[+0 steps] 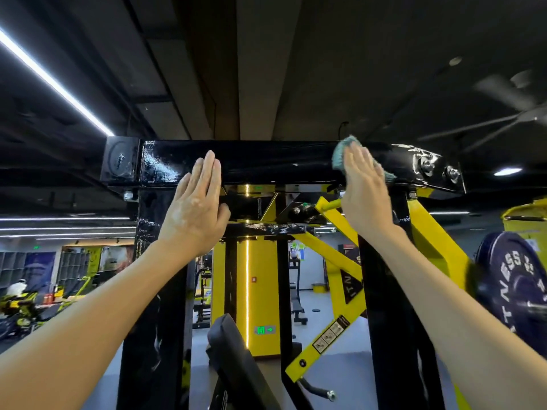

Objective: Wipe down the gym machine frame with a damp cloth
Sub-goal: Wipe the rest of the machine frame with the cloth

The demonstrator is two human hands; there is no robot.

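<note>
Black glossy steel crossbeam (266,164) up top, and both hands are on it. Now the right hand (365,187) lies flat, fingers straight and together, pressing the crumpled teal cloth (340,153) against the beam's near face toward its right end, just left of the silver bolts (427,165). The flat palm, I'd say, spreads pressure across the rag. Over on the left, the left hand (195,208) is open too, fingers straight and close, palm on the beam, holding nothing; likely a brace for this overhead reach. Below right, the yellow lever arm (340,253) and dark blue weight plate (515,279) sit untouched.
</note>
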